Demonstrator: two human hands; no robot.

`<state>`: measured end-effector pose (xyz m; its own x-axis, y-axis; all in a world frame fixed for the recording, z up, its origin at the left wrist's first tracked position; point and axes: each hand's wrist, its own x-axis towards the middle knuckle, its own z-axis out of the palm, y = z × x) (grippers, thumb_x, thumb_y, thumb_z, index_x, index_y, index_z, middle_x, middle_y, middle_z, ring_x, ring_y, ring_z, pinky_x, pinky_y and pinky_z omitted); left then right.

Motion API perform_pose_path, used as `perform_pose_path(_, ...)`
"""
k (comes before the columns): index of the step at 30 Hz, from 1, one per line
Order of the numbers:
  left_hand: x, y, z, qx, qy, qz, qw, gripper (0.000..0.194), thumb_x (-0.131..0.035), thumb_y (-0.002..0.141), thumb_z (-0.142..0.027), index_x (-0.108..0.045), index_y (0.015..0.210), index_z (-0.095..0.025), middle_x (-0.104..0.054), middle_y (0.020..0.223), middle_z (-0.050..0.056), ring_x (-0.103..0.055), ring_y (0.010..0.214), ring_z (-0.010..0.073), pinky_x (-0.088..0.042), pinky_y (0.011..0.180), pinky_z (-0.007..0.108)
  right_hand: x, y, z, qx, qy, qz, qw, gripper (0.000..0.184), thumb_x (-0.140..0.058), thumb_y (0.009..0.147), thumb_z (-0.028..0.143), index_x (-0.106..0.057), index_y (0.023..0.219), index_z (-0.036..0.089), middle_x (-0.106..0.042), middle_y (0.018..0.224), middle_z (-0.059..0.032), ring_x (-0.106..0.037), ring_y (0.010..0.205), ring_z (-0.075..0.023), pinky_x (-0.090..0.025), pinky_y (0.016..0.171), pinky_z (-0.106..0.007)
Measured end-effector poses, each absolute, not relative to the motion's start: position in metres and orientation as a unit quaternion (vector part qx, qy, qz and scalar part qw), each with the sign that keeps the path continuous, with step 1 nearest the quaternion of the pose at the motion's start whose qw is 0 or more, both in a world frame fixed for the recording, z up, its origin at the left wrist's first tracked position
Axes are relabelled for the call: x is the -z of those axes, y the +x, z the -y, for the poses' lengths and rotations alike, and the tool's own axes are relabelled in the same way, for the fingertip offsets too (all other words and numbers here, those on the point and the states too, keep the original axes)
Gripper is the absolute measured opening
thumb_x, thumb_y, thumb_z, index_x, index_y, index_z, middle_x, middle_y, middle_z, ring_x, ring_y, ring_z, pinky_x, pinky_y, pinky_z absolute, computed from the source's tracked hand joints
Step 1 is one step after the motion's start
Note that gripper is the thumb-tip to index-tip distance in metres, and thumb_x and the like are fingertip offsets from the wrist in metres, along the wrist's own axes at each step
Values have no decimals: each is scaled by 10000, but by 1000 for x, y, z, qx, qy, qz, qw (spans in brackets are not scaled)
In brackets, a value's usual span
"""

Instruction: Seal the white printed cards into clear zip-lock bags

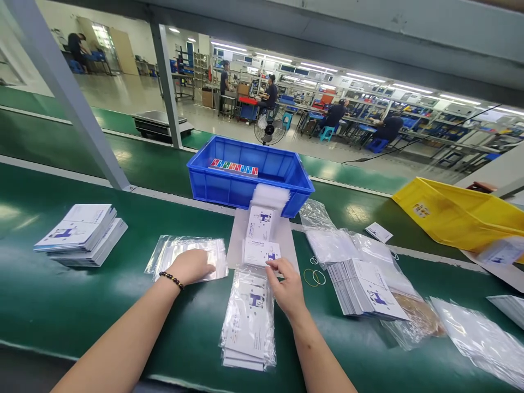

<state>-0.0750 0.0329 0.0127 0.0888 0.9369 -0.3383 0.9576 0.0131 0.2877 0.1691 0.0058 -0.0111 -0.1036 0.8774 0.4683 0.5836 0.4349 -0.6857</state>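
Observation:
My left hand (190, 267), wearing a beaded bracelet, has its fingers curled down on a pile of clear plastic bags (167, 251); its fingertips are partly hidden. At the right edge of a white booklet (257, 252) with a purple print, my right hand (286, 284) pinches with thumb and forefinger. That booklet lies on a column of further booklets (261, 222), leaning toward the blue bin. Just below, nearer me, bagged booklets (249, 316) are stacked in clear plastic.
A blue bin (204, 183) holds a colourful printed sheet (234, 167). Booklet stacks stand at left (84, 234) and right (368, 292). Rubber bands (314, 278), loose plastic bags (478, 333) and a yellow bin (454, 218) lie rightward. A metal post (77, 98) rises at left.

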Motion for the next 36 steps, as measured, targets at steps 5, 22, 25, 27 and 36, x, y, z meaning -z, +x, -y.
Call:
perform_pose_path(5,-13,-74,-33,7,713,-658,243,150,-441,700,-239,-474,566,-180,-607,677,65,-545,627,196,-296,504,253,9,162,-1,-163,-476,744,440,132,-475,804,190,-591,741,189,-590,706,-38,-560,710,-169,-454,659,-298)
perform_pose_path(22,-5,3,-8,-359,557,-516,542,345,-425,738,-428,-484,519,-168,-450,467,-28,-401,448,102,-310,449,220,18,143,10,-88,-423,816,383,333,-336,830,134,-549,1084,105,-637,764,-99,-583,679,-184,-480,593,-295)
perform_pose_path(25,2,3,-7,-382,555,-505,539,319,-463,717,-407,-470,504,-170,-438,464,-38,-398,460,97,-317,471,218,12,140,11,-156,-437,795,390,225,-420,814,194,-589,956,150,-611,737,-57,-543,645,-156,-454,593,-272)
perform_pose_path(27,4,3,-6,-376,581,-499,521,320,-473,723,-401,-451,500,-172,-425,467,-45,-399,477,97,-324,494,221,9,139,12,-191,-459,773,393,161,-432,802,200,-590,789,177,-565,655,-19,-505,587,-133,-420,554,-245)
perform_pose_path(36,5,3,0,-326,666,-509,438,308,-419,737,-327,-311,483,-191,-337,472,-55,-330,485,93,-262,485,229,19,141,3,-79,-563,734,371,255,-362,812,164,-450,576,202,-440,544,7,-415,518,-129,-335,512,-247)
